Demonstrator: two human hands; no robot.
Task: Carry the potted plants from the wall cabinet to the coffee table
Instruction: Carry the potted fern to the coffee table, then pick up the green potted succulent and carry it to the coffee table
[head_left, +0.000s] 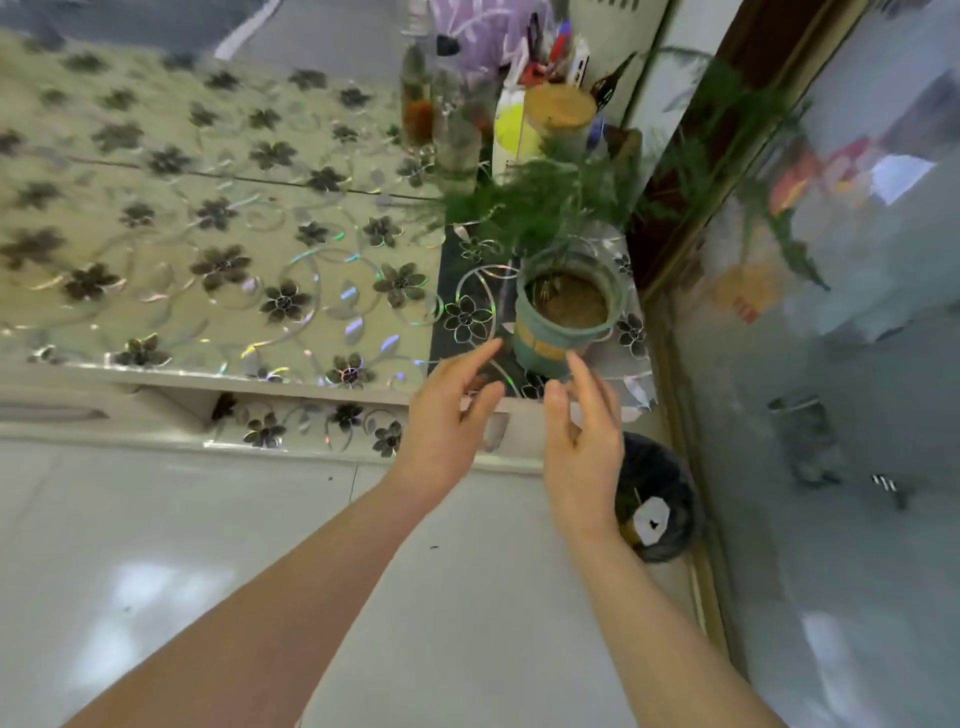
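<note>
Two open hands, left hand (451, 415) and right hand (582, 447), flank the potted plant (566, 312), holding nothing. We see it near the cabinet top's (218, 249) right front corner. We read no labels.

A green potted plant (566, 312) stood on the cabinet top (218, 249), which was covered with a flower-pattern film, near its right end beside a glass door (831, 364). The left hand (452, 410) and the right hand (582, 441) were both reaching toward the pot with fingers straight and spread, holding nothing. Behind the plant stood bottles (441, 119) and a cork-lidded jar (558, 124). A dark bin (657, 499) sat on the floor below.
</note>
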